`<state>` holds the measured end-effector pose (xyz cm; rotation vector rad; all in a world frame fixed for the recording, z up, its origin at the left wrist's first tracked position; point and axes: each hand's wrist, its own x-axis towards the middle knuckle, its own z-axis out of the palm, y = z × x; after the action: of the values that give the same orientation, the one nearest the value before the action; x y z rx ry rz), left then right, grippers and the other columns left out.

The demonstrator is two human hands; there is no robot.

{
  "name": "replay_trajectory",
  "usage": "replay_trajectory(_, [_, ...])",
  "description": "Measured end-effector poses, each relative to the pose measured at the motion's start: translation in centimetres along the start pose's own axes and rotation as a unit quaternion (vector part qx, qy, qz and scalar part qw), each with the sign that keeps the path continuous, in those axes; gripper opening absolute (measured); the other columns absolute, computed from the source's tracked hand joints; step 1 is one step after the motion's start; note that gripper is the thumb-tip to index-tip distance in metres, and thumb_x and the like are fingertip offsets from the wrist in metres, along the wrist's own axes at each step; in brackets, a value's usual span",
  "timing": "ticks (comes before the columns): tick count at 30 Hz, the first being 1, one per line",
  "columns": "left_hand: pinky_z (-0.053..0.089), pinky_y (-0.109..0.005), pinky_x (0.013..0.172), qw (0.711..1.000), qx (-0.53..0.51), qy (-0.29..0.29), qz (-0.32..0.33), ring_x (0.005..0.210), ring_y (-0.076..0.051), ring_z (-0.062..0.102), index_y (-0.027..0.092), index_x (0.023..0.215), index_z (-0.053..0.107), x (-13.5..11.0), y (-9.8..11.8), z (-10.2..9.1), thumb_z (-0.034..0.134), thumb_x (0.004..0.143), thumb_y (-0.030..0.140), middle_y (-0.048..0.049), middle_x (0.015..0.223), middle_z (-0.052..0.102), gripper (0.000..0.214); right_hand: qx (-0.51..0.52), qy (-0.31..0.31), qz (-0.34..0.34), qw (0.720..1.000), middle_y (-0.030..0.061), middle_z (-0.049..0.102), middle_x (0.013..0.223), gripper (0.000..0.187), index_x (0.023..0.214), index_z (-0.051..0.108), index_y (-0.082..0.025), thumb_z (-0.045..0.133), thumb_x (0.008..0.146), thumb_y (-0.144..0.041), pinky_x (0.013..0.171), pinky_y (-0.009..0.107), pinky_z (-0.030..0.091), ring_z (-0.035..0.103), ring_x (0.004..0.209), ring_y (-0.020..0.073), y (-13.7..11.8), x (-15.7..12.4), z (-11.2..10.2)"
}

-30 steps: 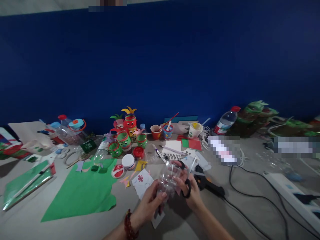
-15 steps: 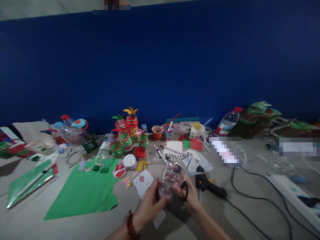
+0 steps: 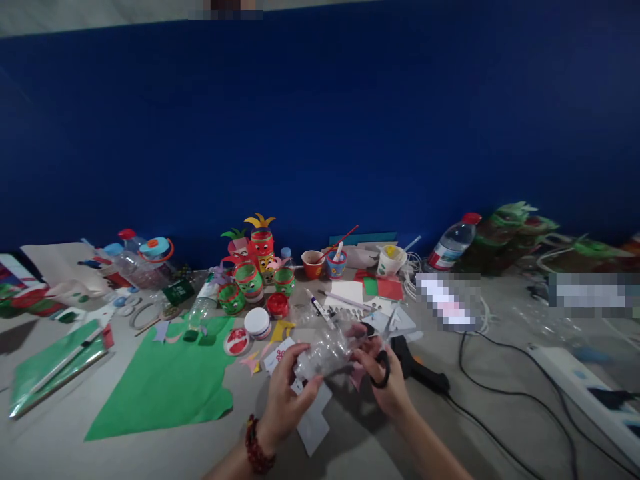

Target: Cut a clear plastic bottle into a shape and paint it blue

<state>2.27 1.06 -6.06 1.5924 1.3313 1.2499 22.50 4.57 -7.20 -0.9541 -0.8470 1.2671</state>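
In the head view, my left hand (image 3: 286, 399) is closed around one end of a clear ribbed plastic bottle piece (image 3: 326, 349), which lies tilted sideways above the table. My right hand (image 3: 391, 385) has a pair of black-handled scissors (image 3: 383, 371) hooked on its fingers, blades directed away from me. Its fingertips are at the other end of the plastic piece; whether they press on it is blurred. White paper pieces (image 3: 314, 427), one with a red knot pattern, lie under the left hand. A black glue gun (image 3: 425, 375) rests just right of the right hand.
Green sheet (image 3: 165, 380) lies at left, near a white paint jar (image 3: 257, 323) and decorated cups (image 3: 249, 283). A red-capped bottle (image 3: 454, 241) leans at the back right. Black cables (image 3: 520, 393) run toward a power strip (image 3: 580, 393). A blue partition (image 3: 320, 120) closes the back.
The bottle piece has turned from roughly upright to lying sideways. My left hand has shifted left and my right hand slightly right, with the scissors still in it.
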Motion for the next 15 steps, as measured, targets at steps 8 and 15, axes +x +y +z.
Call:
replay_trajectory(8, [0.052, -0.034, 0.089, 0.994, -0.099, 0.040, 0.010, 0.101, -0.024, 0.063, 0.021, 0.116, 0.063, 0.36, 0.30, -0.94, 0.071, 0.079, 0.026, -0.0086, 0.112, 0.064, 0.038, 0.003, -0.004, -0.001, 1.000, 0.0036, 0.071, 0.091, 0.038, 0.105, 0.066, -0.024, 0.079, 0.075, -0.044, 0.067, 0.031, 0.056, 0.066, 0.075, 0.0193, -0.12, -0.06, -0.25])
replay_trajectory(15, [0.054, -0.032, 0.085, 0.941, -0.303, 0.118, -0.089, 0.097, -0.024, 0.067, 0.021, 0.108, 0.068, 0.92, -0.04, -0.79, 0.075, 0.075, 0.048, -0.0070, 0.103, 0.071, 0.043, -0.008, -0.099, -0.004, 0.995, 0.0044, 0.067, 0.085, 0.041, 0.105, 0.066, -0.024, 0.076, 0.075, -0.050, 0.064, 0.032, 0.054, 0.063, 0.073, 0.0207, -0.40, -0.40, 0.46])
